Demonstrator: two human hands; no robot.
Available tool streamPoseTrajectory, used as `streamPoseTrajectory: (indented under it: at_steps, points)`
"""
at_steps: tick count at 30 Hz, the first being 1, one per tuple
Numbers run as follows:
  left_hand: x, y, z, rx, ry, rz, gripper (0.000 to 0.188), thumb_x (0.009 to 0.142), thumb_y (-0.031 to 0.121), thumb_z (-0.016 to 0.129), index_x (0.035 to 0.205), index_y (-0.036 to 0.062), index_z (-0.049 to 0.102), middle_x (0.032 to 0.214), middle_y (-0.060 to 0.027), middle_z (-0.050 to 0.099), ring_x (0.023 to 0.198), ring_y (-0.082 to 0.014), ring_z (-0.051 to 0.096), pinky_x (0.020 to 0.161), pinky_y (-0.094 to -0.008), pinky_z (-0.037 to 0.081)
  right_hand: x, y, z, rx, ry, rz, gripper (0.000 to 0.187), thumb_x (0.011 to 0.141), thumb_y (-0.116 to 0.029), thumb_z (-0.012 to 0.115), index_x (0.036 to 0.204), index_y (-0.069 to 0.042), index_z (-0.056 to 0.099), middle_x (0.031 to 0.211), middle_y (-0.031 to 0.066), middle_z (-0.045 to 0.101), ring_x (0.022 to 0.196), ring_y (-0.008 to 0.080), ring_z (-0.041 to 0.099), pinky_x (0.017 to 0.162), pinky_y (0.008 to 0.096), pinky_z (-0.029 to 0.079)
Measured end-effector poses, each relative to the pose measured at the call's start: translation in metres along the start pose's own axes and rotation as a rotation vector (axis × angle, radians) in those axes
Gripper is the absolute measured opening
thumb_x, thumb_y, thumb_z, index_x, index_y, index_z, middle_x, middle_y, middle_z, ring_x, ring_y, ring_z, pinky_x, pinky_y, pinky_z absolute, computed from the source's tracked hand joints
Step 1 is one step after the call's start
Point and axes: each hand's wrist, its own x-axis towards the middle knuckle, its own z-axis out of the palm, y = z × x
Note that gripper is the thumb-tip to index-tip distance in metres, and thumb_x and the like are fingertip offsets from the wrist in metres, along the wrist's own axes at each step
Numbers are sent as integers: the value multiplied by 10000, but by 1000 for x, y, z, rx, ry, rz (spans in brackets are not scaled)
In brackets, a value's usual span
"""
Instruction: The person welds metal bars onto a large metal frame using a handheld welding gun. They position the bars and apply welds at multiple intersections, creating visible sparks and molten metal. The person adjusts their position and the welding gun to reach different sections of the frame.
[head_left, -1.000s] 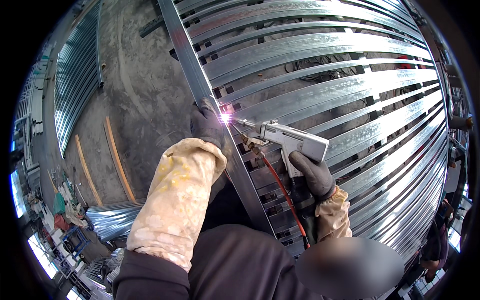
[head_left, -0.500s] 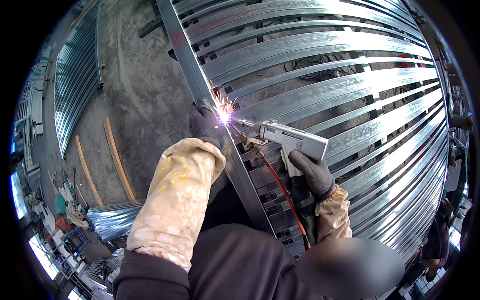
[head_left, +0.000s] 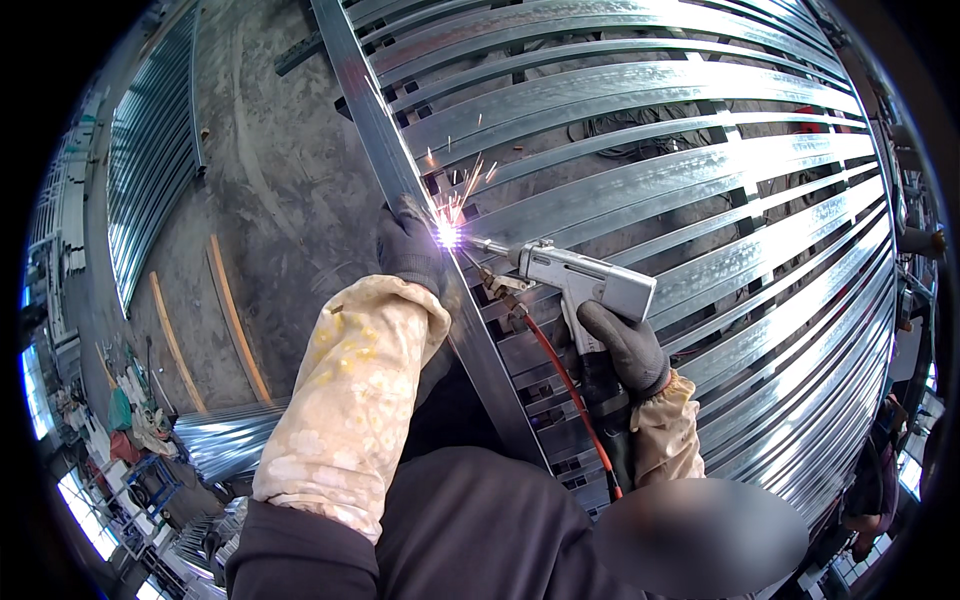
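In a dark glove, my right hand [head_left: 628, 345] is closed round the grip of a silver welding gun [head_left: 585, 278]. From the gun's nozzle a bright violet-white glow and orange sparks rise where a crossbar meets a long steel side rail [head_left: 372, 120]. A brass feed fitting [head_left: 505, 287] and a red hose [head_left: 560, 365] hang from the gun. My left hand [head_left: 412, 240], also gloved, grips the rail right beside the glow; its fingertips are partly hidden. A pale patterned sleeve guard [head_left: 355, 390] covers the left forearm.
Galvanised steel bars [head_left: 640, 90] run in rows to the right of the rail, with cables [head_left: 625, 135] on the floor beneath. Two wooden strips [head_left: 238, 320] lie on the concrete at left. Another stack of metal bars [head_left: 155, 150] stands farther left.
The sparks have changed shape, now flying in longer, scattered streaks up along the rail. Both hands and the welding gun hold nearly the same place.
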Motion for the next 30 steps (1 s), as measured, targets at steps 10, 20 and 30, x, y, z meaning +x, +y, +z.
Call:
streamPoseTrajectory:
  at_steps: [10, 20, 30]
  points:
    - [-2, 0, 1, -57, 35, 40, 494, 1032, 442, 444, 1136, -10, 615, 995, -245, 693, 942, -442, 661, 815, -487, 491, -6, -11, 7, -46, -23, -29, 354, 1006, -293, 582, 1148, 26, 639, 885, 63, 697, 747, 120, 664, 642, 242, 534]
    - [-9, 13, -5, -92, -31, -35, 458, 1037, 398, 448, 1149, -2, 642, 1004, -215, 709, 923, -390, 683, 810, -454, 507, -5, 4, 0, -50, 4, -54, 374, 1005, -317, 574, 1113, 33, 647, 900, 83, 693, 721, 140, 667, 631, 255, 539]
    - [-3, 3, 1, 7, 36, -69, 547, 1030, 456, 449, 1103, -55, 629, 1014, -297, 677, 966, -471, 643, 821, -492, 484, -6, 7, -2, -51, -12, -42, 364, 1000, -311, 589, 1123, 28, 639, 913, 72, 679, 757, 132, 638, 669, 264, 522]
